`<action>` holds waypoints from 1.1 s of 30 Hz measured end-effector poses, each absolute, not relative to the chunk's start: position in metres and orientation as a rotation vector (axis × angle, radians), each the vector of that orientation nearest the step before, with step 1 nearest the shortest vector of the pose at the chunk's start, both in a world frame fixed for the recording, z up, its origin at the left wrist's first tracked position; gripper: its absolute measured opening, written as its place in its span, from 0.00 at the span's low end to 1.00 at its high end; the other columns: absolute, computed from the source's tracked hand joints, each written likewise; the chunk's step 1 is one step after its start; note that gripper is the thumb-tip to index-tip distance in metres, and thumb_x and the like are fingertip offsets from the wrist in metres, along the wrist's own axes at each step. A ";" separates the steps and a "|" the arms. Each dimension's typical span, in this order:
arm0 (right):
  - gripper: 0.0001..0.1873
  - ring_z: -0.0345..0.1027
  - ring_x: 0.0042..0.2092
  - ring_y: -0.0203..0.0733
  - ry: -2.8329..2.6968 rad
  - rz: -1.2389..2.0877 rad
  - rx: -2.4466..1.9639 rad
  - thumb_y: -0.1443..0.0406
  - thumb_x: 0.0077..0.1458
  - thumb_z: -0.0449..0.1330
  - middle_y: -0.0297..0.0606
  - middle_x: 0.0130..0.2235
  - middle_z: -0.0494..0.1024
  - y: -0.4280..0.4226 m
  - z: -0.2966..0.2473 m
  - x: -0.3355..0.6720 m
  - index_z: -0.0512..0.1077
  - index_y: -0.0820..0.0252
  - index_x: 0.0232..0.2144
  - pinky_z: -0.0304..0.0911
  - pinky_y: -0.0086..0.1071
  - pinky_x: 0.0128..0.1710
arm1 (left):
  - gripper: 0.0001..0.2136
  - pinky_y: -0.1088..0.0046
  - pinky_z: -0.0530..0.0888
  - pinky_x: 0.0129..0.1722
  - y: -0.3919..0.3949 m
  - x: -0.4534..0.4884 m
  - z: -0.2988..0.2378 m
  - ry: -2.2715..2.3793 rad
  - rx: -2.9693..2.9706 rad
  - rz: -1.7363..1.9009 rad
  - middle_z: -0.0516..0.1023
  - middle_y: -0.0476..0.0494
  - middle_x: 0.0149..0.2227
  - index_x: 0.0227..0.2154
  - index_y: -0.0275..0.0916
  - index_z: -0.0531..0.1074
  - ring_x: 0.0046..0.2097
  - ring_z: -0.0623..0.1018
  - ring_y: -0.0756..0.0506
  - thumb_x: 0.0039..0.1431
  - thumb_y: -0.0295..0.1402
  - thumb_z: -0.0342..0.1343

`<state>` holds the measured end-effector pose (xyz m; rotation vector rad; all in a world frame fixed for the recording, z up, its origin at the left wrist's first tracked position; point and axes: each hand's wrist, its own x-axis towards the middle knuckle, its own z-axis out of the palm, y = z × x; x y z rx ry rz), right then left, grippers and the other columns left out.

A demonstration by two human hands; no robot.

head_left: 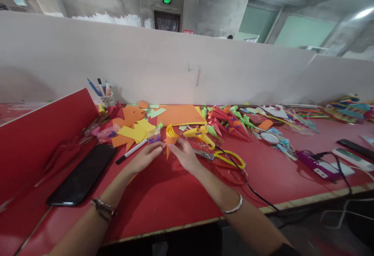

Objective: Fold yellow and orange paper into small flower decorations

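Note:
A small orange paper cone (171, 140) with curled yellow paper strips at its wide top stands between my hands, point down, above the red table. My right hand (187, 155) grips its right side, thumb in front. My left hand (148, 155) is closed at the cone's left edge, fingertips against it; their exact hold is partly hidden. Just behind my right hand lies a yellow glue gun (201, 134). Beside that hand are yellow-handled scissors (229, 158) and another pair with red-orange handles (233, 175). A white marker with a black cap (131, 151) lies by my left hand.
Yellow paper pieces (136, 131) and orange sheets (181, 115) lie behind my hands. Finished-looking red and green paper cones (230, 122) are heaped right of them. A black phone (83, 175), a pen cup (107, 99), a purple power strip (317, 166) and a trailing black cord (254, 186) surround the workspace.

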<state>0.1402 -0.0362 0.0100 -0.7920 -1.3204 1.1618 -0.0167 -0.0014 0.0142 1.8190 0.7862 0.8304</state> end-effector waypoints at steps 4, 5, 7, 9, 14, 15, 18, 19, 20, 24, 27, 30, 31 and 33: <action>0.17 0.63 0.26 0.33 -1.358 1.271 -0.840 0.51 0.50 0.53 0.31 0.26 0.67 -0.034 0.004 0.141 0.64 0.59 0.33 0.60 0.29 0.29 | 0.12 0.75 0.68 0.32 0.004 -0.022 0.019 0.870 1.746 1.253 0.69 0.48 0.28 0.31 0.37 0.69 0.30 0.69 0.50 0.52 0.41 0.50; 0.17 0.62 0.25 0.32 -1.399 1.301 -0.858 0.51 0.51 0.51 0.31 0.25 0.66 -0.034 0.002 0.140 0.63 0.59 0.31 0.58 0.28 0.27 | 0.12 0.76 0.67 0.32 0.005 -0.022 0.020 0.870 1.732 1.309 0.68 0.49 0.28 0.34 0.38 0.69 0.30 0.68 0.50 0.52 0.40 0.51; 0.16 0.59 0.23 0.30 -1.474 1.337 -0.900 0.53 0.53 0.50 0.30 0.24 0.64 -0.035 -0.001 0.140 0.63 0.60 0.30 0.56 0.26 0.24 | 0.13 0.77 0.67 0.31 0.004 -0.022 0.021 0.842 1.731 1.333 0.67 0.50 0.27 0.37 0.38 0.69 0.29 0.67 0.52 0.51 0.39 0.53; 0.13 0.56 0.23 0.29 -1.519 1.332 -0.967 0.56 0.53 0.51 0.29 0.25 0.64 -0.037 -0.002 0.140 0.64 0.60 0.33 0.55 0.26 0.24 | 0.13 0.78 0.66 0.29 0.003 -0.021 0.022 0.843 1.741 1.311 0.67 0.51 0.26 0.38 0.38 0.70 0.28 0.66 0.52 0.50 0.38 0.54; 0.17 0.62 0.34 0.35 -1.628 1.130 -1.084 0.62 0.49 0.56 0.33 0.35 0.70 -0.041 0.004 0.141 0.66 0.58 0.43 0.59 0.30 0.35 | 0.15 0.78 0.66 0.28 0.002 -0.020 0.023 0.944 1.729 1.261 0.70 0.49 0.29 0.38 0.37 0.69 0.29 0.68 0.52 0.49 0.40 0.54; 0.16 0.62 0.35 0.37 -1.643 1.098 -1.102 0.63 0.48 0.56 0.34 0.36 0.71 -0.040 0.004 0.142 0.66 0.58 0.42 0.59 0.31 0.36 | 0.15 0.78 0.67 0.29 0.003 -0.021 0.023 0.955 1.743 1.237 0.71 0.48 0.29 0.37 0.37 0.70 0.29 0.69 0.51 0.49 0.40 0.54; 0.12 0.62 0.33 0.36 -1.694 0.939 -1.200 0.65 0.48 0.54 0.35 0.33 0.71 -0.039 0.003 0.142 0.68 0.61 0.37 0.59 0.30 0.33 | 0.13 0.77 0.67 0.29 0.004 -0.025 0.026 0.971 1.814 1.121 0.73 0.48 0.29 0.32 0.36 0.71 0.29 0.69 0.51 0.49 0.41 0.54; 0.10 0.61 0.31 0.36 -1.716 0.867 -1.226 0.65 0.48 0.54 0.34 0.31 0.70 -0.038 0.002 0.142 0.68 0.61 0.35 0.59 0.30 0.32 | 0.12 0.77 0.67 0.28 0.005 -0.027 0.027 0.969 1.844 1.081 0.73 0.48 0.27 0.30 0.36 0.71 0.28 0.69 0.51 0.48 0.41 0.54; 0.08 0.60 0.30 0.35 -1.742 0.800 -1.243 0.65 0.48 0.54 0.33 0.29 0.70 -0.038 0.001 0.142 0.68 0.61 0.33 0.58 0.29 0.31 | 0.12 0.77 0.67 0.28 0.005 -0.029 0.028 0.964 1.875 1.046 0.73 0.48 0.26 0.28 0.36 0.71 0.27 0.69 0.51 0.48 0.40 0.55; 0.04 0.60 0.27 0.34 -1.869 0.606 -1.269 0.67 0.48 0.53 0.31 0.25 0.68 -0.039 0.003 0.144 0.67 0.60 0.28 0.56 0.27 0.28 | 0.09 0.76 0.68 0.30 0.007 -0.037 0.034 0.943 2.051 0.960 0.75 0.46 0.26 0.26 0.36 0.73 0.29 0.72 0.49 0.48 0.37 0.55; 0.03 0.62 0.28 0.35 -1.936 0.504 -1.321 0.67 0.47 0.54 0.33 0.26 0.69 -0.040 0.005 0.145 0.66 0.59 0.28 0.55 0.27 0.29 | 0.08 0.75 0.69 0.33 0.009 -0.041 0.035 0.901 2.183 0.946 0.76 0.45 0.27 0.25 0.36 0.73 0.31 0.73 0.49 0.50 0.35 0.55; 0.03 0.62 0.29 0.36 -1.985 0.404 -1.368 0.68 0.47 0.54 0.33 0.27 0.70 -0.040 0.005 0.146 0.66 0.59 0.29 0.54 0.27 0.28 | 0.08 0.75 0.69 0.34 0.011 -0.043 0.032 0.872 2.280 0.945 0.76 0.45 0.29 0.25 0.37 0.73 0.32 0.73 0.49 0.52 0.35 0.54; 0.04 0.62 0.29 0.36 -1.996 0.373 -1.382 0.68 0.46 0.54 0.33 0.27 0.70 -0.039 0.004 0.147 0.66 0.58 0.29 0.54 0.27 0.29 | 0.08 0.75 0.69 0.34 0.012 -0.044 0.031 0.864 2.314 0.939 0.76 0.44 0.29 0.26 0.37 0.74 0.32 0.74 0.49 0.52 0.35 0.54; 0.06 0.63 0.31 0.37 -2.008 0.323 -1.409 0.69 0.46 0.54 0.34 0.29 0.71 -0.039 0.003 0.147 0.66 0.58 0.30 0.54 0.28 0.30 | 0.08 0.75 0.69 0.35 0.012 -0.044 0.029 0.842 2.391 0.936 0.76 0.44 0.30 0.29 0.38 0.74 0.33 0.74 0.48 0.52 0.36 0.54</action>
